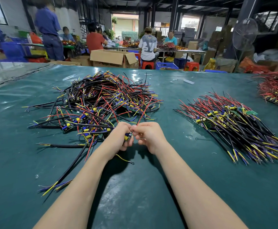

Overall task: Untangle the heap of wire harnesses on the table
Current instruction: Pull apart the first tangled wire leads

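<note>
A tangled heap of wire harnesses (102, 103), with black, red, yellow and blue wires and small circuit boards, lies on the green table (135, 187) left of centre. My left hand (120, 138) grips one small board with a yellow part (128, 137) at the heap's near edge. My right hand (149, 135) pinches a red wire (145, 111) that runs from this board up over the heap. A yellow wire (124, 159) hangs below my left hand onto the table.
A sorted pile of aligned harnesses (234, 123) lies to the right. More red-wired boards (277, 90) sit at the far right edge. Beyond the table stand cardboard boxes (113, 57), stools, a fan (244, 33) and several seated workers.
</note>
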Demonstrator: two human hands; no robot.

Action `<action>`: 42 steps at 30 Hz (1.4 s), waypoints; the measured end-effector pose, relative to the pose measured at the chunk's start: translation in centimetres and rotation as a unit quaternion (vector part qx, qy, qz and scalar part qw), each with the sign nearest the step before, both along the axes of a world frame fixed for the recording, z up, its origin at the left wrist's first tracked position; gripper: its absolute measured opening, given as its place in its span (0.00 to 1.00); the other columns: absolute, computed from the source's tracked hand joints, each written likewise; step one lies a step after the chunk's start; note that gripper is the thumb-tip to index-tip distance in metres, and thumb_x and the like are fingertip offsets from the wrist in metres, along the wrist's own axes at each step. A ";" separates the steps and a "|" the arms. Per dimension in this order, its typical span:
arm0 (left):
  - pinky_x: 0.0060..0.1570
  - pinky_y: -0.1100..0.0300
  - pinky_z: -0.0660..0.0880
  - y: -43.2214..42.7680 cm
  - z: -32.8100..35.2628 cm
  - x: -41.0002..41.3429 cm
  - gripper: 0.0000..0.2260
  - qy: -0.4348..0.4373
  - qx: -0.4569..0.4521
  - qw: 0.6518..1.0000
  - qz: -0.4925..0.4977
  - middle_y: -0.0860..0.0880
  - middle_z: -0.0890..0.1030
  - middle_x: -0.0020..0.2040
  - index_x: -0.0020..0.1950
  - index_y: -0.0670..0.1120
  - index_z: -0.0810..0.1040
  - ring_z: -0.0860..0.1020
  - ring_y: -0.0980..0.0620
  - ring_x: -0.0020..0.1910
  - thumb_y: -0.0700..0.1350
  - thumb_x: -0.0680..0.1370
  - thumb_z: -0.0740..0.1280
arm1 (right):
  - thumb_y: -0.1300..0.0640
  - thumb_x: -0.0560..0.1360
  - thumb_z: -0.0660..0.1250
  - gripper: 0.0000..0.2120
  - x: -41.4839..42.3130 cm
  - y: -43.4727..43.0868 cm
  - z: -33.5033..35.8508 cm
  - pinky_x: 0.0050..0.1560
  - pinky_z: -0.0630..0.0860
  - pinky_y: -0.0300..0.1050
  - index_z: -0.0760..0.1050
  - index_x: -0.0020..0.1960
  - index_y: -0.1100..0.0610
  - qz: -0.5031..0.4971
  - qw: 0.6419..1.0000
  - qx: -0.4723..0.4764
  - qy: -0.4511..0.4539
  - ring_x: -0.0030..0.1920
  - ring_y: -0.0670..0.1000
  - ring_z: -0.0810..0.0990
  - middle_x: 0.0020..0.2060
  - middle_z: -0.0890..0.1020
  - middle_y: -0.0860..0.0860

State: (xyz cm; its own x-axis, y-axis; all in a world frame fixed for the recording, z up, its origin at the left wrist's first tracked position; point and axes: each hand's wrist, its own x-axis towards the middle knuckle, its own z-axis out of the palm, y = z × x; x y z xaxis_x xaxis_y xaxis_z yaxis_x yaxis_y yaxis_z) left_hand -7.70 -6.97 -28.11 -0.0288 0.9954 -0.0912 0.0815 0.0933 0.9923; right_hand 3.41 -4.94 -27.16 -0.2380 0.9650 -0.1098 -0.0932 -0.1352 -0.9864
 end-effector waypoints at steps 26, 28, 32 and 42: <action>0.36 0.65 0.78 0.3 1.2 -1.9 0.08 -0.322 0.141 0.929 0.114 0.48 0.80 0.44 0.47 0.48 0.70 0.80 0.57 0.32 0.36 0.81 0.56 | 0.67 0.77 0.59 0.08 1.0 -0.7 0.9 0.35 0.81 0.40 0.75 0.43 0.61 0.174 0.985 -0.023 -0.003 0.30 0.48 0.82 0.30 0.82 0.53; 0.34 0.65 0.79 0.6 0.9 -1.9 0.05 -0.312 0.141 0.928 0.144 0.48 0.81 0.45 0.48 0.47 0.69 0.80 0.55 0.34 0.38 0.80 0.58 | 0.65 0.79 0.55 0.10 0.5 -0.6 0.7 0.38 0.81 0.43 0.74 0.44 0.61 0.152 0.979 -0.046 0.127 0.32 0.50 0.83 0.31 0.83 0.54; 0.35 0.61 0.80 1.2 0.6 -1.6 0.07 -0.288 0.132 0.926 0.204 0.42 0.78 0.47 0.48 0.43 0.63 0.75 0.49 0.41 0.37 0.79 0.61 | 0.67 0.79 0.54 0.09 0.2 -0.5 0.2 0.33 0.82 0.50 0.70 0.43 0.62 0.093 0.941 -0.146 0.291 0.32 0.56 0.84 0.29 0.82 0.59; 0.43 0.63 0.75 0.4 0.7 -0.3 0.12 -0.242 0.163 0.940 0.178 0.48 0.77 0.34 0.45 0.46 0.72 0.76 0.53 0.35 0.28 0.74 0.65 | 0.57 0.79 0.59 0.16 0.4 0.4 0.1 0.14 0.58 0.30 0.73 0.35 0.63 0.062 0.939 -0.246 0.233 0.17 0.43 0.70 0.24 0.78 0.52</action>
